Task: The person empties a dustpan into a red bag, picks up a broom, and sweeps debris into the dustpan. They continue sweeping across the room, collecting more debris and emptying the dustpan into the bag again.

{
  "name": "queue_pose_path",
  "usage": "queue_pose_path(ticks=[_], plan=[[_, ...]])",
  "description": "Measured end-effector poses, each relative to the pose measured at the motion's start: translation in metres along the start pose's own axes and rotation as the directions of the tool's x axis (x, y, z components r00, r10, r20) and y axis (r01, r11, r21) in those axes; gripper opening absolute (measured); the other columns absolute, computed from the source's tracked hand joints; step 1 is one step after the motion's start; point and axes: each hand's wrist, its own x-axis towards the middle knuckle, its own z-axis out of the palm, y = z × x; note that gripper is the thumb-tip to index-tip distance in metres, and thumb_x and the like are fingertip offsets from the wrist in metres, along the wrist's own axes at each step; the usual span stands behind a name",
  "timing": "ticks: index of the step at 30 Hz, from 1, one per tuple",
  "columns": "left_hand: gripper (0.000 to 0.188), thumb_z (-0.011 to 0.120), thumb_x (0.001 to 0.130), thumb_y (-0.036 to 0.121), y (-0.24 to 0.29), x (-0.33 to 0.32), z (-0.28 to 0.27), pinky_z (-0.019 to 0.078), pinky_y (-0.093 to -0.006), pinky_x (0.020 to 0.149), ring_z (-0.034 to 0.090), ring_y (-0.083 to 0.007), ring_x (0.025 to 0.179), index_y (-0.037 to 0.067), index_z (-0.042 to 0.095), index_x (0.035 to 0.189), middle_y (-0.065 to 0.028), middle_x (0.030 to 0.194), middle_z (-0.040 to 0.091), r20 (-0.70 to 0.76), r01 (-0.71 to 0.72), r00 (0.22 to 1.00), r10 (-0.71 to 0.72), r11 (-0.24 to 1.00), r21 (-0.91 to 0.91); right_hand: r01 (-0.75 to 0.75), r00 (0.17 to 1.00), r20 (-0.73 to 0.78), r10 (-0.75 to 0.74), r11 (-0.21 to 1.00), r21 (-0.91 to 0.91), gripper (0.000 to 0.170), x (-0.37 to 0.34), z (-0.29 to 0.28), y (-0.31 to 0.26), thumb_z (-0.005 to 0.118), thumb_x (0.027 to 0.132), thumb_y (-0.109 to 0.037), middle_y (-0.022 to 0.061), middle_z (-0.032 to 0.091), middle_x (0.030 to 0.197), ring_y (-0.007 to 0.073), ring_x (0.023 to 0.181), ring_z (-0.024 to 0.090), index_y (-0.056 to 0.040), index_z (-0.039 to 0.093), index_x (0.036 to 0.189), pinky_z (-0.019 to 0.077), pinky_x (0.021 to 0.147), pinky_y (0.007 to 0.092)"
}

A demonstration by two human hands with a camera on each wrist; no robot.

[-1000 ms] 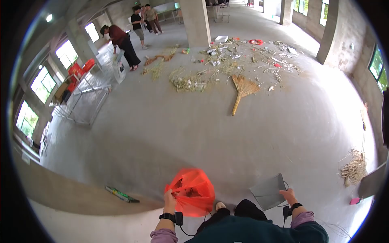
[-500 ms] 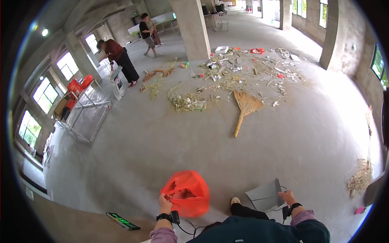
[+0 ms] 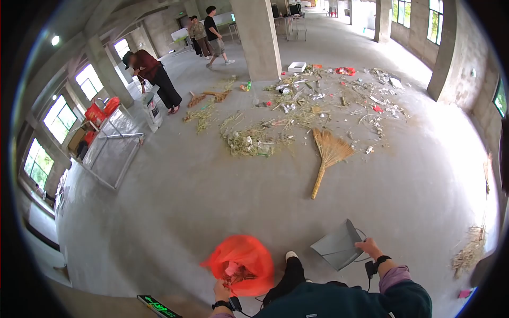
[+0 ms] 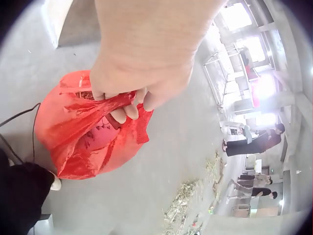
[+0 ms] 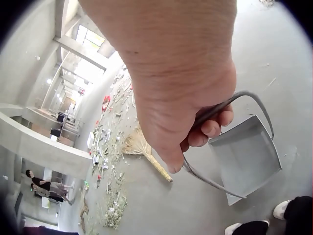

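The left hand (image 4: pixel 142 73) reached down from the top of the left wrist view, its fingers curled closely round a gathered fold of the red bag (image 3: pixel 244 246), at the lower centre of the head view. The right hand (image 5: pixel 181 112) hung palm inward, fingers wrapped fully round the thin loop handle (image 5: pixel 267 115) of the dustpan (image 3: pixel 334 246), lower right of centre.

The bag was thin, crinkled and translucent, rounded out by its contents; the dustpan was smooth, grey and flat-bottomed with a raised back. Whether its straight front edge touched the floor (image 3: pixel 222 196) could not be told. Matt grey concrete stretched ahead to the straw broom (image 3: pixel 323 161), right of centre, with scattered stalks and litter (image 3: pixel 252 142) beyond, below the square column (image 3: pixel 258 42).
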Motion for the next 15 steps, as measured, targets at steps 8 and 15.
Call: queue_pose_path(ticks=[8, 15], plan=[[0.008, 0.046, 0.075, 0.015, 0.005, 0.043, -0.013, 0.0452, -0.0309, 0.052, 0.052, -0.0153, 0.06, 0.011, 0.053, 0.073, 0.0003, 0.069, 0.053, -0.18, 0.339, 0.918, -0.353, 0.935, -0.105, 0.0, 0.993, -0.117, 0.021, 0.984, 0.179, 0.045, 0.047, -0.037, -0.124, 0.072, 0.062, -0.03, 0.0161, 0.062, 0.074, 0.0202, 0.07, 0.059, 0.009, 0.06, 0.08, 0.0461, 0.062, 0.0354], [0.013, 0.047, 0.076, 0.014, 0.038, 0.121, 0.038, 0.0457, -0.0291, 0.051, 0.056, -0.0152, 0.061, 0.008, 0.058, 0.075, -0.0029, 0.07, 0.058, -0.034, 0.266, 0.964, -0.264, 0.946, 0.187, 0.124, 0.992, -0.067, -0.106, 0.902, 0.413, 0.033, 0.123, -0.04, -0.184, 0.067, 0.066, -0.027, 0.0074, 0.058, 0.062, 0.0139, 0.056, 0.054, 0.0056, 0.061, 0.069, 0.0414, 0.049, 0.0301]])
